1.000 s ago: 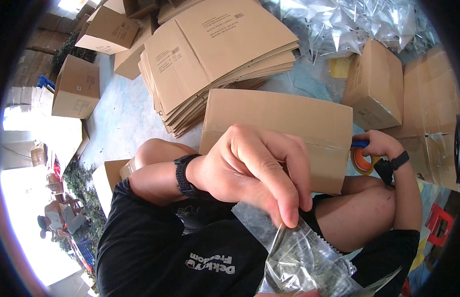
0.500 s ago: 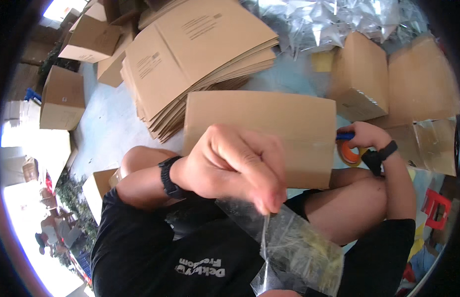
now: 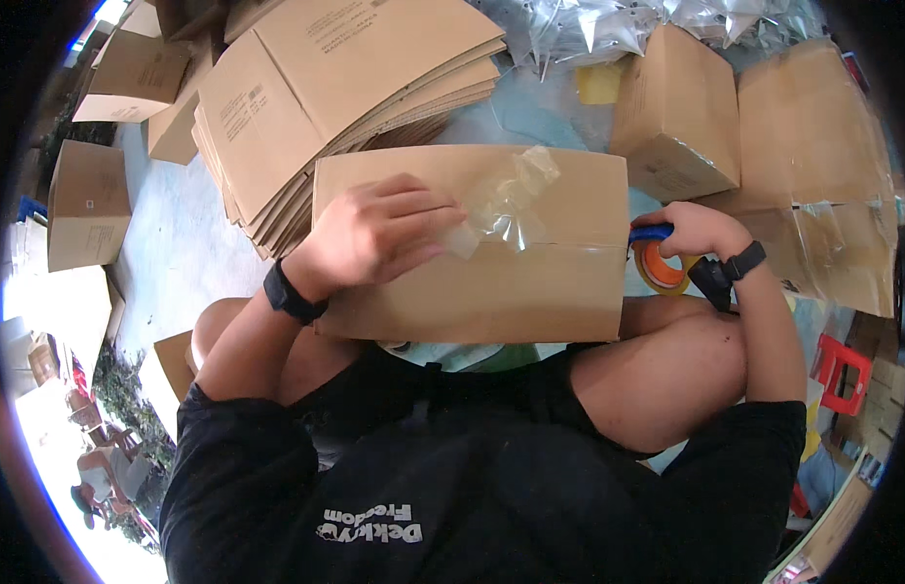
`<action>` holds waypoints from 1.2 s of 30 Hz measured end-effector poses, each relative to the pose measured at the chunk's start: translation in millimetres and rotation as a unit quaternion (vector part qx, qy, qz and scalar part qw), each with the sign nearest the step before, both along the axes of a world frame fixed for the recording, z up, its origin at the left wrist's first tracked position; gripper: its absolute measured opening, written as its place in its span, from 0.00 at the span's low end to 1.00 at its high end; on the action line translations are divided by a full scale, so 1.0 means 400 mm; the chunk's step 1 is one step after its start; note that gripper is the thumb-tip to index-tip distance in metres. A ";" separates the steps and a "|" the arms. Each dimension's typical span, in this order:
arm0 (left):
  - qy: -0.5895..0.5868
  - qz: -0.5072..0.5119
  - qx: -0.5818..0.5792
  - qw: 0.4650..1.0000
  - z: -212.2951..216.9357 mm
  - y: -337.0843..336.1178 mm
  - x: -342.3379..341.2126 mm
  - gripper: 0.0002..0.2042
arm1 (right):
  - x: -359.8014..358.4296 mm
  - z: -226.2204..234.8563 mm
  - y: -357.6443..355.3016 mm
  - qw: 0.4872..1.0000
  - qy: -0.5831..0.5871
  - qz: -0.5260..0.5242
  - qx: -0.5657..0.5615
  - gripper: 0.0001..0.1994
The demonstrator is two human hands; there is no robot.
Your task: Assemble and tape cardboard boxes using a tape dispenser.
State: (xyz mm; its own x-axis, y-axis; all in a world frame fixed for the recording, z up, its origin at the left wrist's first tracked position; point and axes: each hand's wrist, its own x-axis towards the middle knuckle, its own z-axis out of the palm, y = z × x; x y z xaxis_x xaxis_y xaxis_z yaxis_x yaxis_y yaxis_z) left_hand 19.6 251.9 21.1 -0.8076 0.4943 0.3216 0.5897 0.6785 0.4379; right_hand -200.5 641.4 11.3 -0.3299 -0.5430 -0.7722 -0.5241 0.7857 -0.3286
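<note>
Head view: a closed cardboard carton point(image 3: 472, 297) sits in front of the person's lap, between the knees, a seam running along its upper face. The left hand point(image 3: 384, 234) is over the left part of this face, its fingers bunched and pinching one end of a crumpled piece of clear tape point(image 3: 516, 200). This piece spreads rightward over the seam; how much of it sticks to the cardboard cannot be told. Just beside the carton's right end, the right hand point(image 3: 701, 236) grips a blue-handled tape dispenser point(image 3: 651, 234) with an orange-cored roll. Beyond the carton, flattened cartons point(image 3: 345, 88) are stacked on the pale floor point(image 3: 170, 214), and silvery star ornaments point(image 3: 657, 24) lie at upper right. A red plastic stool point(image 3: 842, 375) stands farther right.
</note>
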 end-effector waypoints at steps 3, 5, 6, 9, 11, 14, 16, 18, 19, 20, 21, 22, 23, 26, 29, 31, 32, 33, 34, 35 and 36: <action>-0.023 0.011 -0.005 1.000 0.009 0.012 0.042 0.25 | 0.000 0.020 -0.018 1.000 0.004 0.001 0.028 0.33; -0.024 0.016 -0.005 1.000 0.023 0.012 0.051 0.24 | -0.013 0.011 -0.021 1.000 0.011 -0.004 0.027 0.32; -0.022 0.019 -0.005 1.000 0.027 0.013 0.052 0.23 | -0.025 -0.002 -0.021 1.000 0.021 0.002 0.010 0.32; -0.120 0.081 0.150 0.978 0.039 0.010 0.075 0.21 | -0.032 0.031 -0.050 0.997 0.071 -0.027 -0.033 0.32; -0.158 0.102 0.324 0.927 0.038 0.021 0.090 0.21 | -0.041 0.047 -0.060 0.979 0.139 -0.080 -0.127 0.31; -0.200 0.083 0.558 0.801 0.055 0.023 0.074 0.19 | -0.053 0.083 -0.054 0.930 0.158 -0.193 -0.270 0.31; -0.211 0.151 0.605 0.753 0.059 0.013 0.058 0.16 | -0.052 0.109 -0.079 0.918 0.160 -0.207 -0.297 0.32; -0.221 0.173 0.605 0.745 0.065 0.000 0.038 0.14 | -0.020 0.152 -0.121 0.880 0.131 -0.250 -0.382 0.34; -0.217 0.170 0.618 0.736 0.066 0.002 0.029 0.15 | -0.022 0.142 -0.128 0.869 0.122 -0.233 -0.420 0.34; -0.214 0.166 0.631 0.727 0.066 0.006 0.019 0.15 | -0.020 0.147 -0.138 0.868 0.124 -0.231 -0.421 0.34; -0.187 0.195 0.604 0.750 0.072 0.018 0.004 0.18 | -0.015 0.153 -0.151 0.865 0.116 -0.231 -0.430 0.34; -0.184 0.195 0.605 0.750 0.073 0.022 -0.004 0.18 | -0.014 0.157 -0.160 0.862 0.107 -0.231 -0.439 0.34; -0.181 0.213 0.585 0.761 0.076 0.022 -0.011 0.20 | -0.019 0.159 -0.161 0.861 0.109 -0.228 -0.441 0.34; -0.182 0.228 0.551 0.782 0.067 0.003 -0.030 0.32 | -0.032 0.164 -0.169 0.871 0.154 -0.217 -0.413 0.34; -0.191 0.290 0.442 0.827 0.072 -0.003 -0.043 0.38 | -0.016 0.170 -0.195 0.851 0.165 -0.212 -0.452 0.34; -0.187 0.301 0.391 0.850 0.060 -0.010 -0.059 0.42 | -0.010 0.165 -0.210 0.846 0.096 -0.197 -0.486 0.33; -0.185 0.301 0.391 0.850 0.059 -0.017 -0.072 0.42 | -0.005 0.162 -0.215 0.846 0.097 -0.194 -0.487 0.33; -0.170 0.320 0.339 0.868 0.060 -0.024 -0.089 0.41 | 0.001 0.156 -0.215 0.855 0.064 -0.186 -0.480 0.33; -0.155 0.337 0.285 0.884 0.061 -0.026 -0.101 0.40 | 0.007 0.149 -0.215 0.863 0.031 -0.178 -0.472 0.33; -0.150 0.332 0.281 0.888 0.067 -0.026 -0.117 0.40 | 0.005 0.144 -0.217 0.873 0.000 -0.150 -0.465 0.33; -0.158 0.323 0.363 0.860 0.071 -0.032 -0.137 0.37 | 0.017 0.146 -0.226 0.886 0.000 -0.136 -0.443 0.34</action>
State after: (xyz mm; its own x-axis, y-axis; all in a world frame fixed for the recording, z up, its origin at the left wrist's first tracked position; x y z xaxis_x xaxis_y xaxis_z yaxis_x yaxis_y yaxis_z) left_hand -35.2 239.2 49.3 -0.9422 -0.3277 0.0701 -0.0331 0.2994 0.9536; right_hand -193.6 551.1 69.6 -0.5414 -0.8367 -0.0822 -0.3560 0.3167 -0.8792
